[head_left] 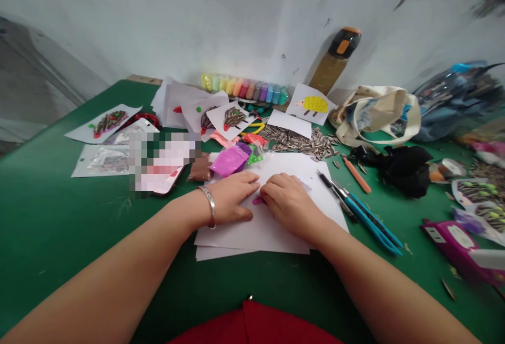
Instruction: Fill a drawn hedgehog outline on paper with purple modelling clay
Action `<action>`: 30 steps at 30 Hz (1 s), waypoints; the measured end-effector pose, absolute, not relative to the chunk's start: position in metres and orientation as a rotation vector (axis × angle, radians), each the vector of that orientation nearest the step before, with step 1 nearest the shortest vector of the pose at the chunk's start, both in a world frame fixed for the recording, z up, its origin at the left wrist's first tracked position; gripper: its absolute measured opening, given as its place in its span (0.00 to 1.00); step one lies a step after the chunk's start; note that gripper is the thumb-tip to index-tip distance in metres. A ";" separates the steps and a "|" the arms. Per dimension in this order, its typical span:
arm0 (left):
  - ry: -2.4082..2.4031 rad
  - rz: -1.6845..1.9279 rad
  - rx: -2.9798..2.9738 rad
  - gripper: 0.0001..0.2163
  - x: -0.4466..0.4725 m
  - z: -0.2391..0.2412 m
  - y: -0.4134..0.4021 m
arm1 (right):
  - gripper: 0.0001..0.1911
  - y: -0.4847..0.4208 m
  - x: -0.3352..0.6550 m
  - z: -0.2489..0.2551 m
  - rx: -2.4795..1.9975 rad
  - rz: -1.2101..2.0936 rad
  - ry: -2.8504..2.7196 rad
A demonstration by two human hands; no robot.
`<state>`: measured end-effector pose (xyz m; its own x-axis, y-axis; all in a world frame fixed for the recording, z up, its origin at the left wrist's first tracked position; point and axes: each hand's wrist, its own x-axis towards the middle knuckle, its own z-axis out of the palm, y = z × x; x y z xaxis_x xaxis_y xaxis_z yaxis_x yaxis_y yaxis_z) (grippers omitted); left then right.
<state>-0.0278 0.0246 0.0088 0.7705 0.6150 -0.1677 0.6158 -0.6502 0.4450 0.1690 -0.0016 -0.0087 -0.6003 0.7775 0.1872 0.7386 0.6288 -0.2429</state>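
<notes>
Stacked white paper [229,236] lies in front of me, with a small piece of magenta-purple clay [258,201] on it. My left hand [231,196], a silver bracelet at its wrist, rests on the paper left of the clay, fingers stretched out and thumb apart. Curled fingers of my right hand [290,202] press down on the clay's right end and partly hide it. Just beyond my hands are a purple clay packet [231,160] and a brown clay packet [200,168]. Sunflower seeds [303,143] are heaped behind the paper.
To the right lie a pen [335,192], a blue utility knife [371,220], an orange clay tool [356,174] and a magenta device [460,249]. A pixelated phone [165,165] sits left. Behind are hedgehog pictures [232,118], coloured clays [244,89], a bottle [335,60] and a cloth bag [379,115].
</notes>
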 end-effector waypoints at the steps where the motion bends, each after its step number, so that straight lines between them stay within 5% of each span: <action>1: 0.925 -0.004 2.479 0.21 -0.028 0.009 0.025 | 0.09 -0.001 0.169 -0.009 -1.231 0.192 -2.585; 30: 0.929 -0.019 2.491 0.19 -0.025 0.011 0.025 | 0.11 0.005 0.174 -0.010 -1.254 0.196 -2.583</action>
<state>-0.0251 0.0254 0.0109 0.7699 0.6137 -0.1748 0.6204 -0.6557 0.4303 0.1736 0.0049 -0.0096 -0.5922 0.7865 0.1756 0.7510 0.6176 -0.2335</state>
